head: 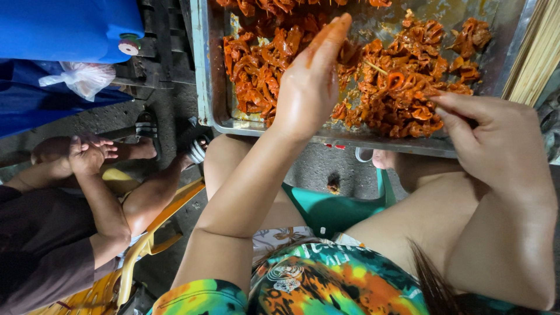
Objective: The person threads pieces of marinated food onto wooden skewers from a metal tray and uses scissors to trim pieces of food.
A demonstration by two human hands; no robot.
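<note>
A metal tray [205,87] holds several pieces of orange-red marinated meat [256,70], with a second heap [402,87] toward the right. My left hand [309,81] reaches over the tray's near edge, fingers together and pointing into the meat, its palm hidden from me. My right hand [496,146] is at the tray's near right edge, fingers pinched on a piece of meat from the right heap. A thin wooden skewer [376,67] lies among the meat between my hands.
A bundle of bamboo skewers [536,52] lies along the tray's right side. I sit on a green plastic stool [326,210]. Another person [87,192] sits at the left on a yellow chair [140,245]. A blue container [64,26] and plastic bag [84,79] stand at upper left.
</note>
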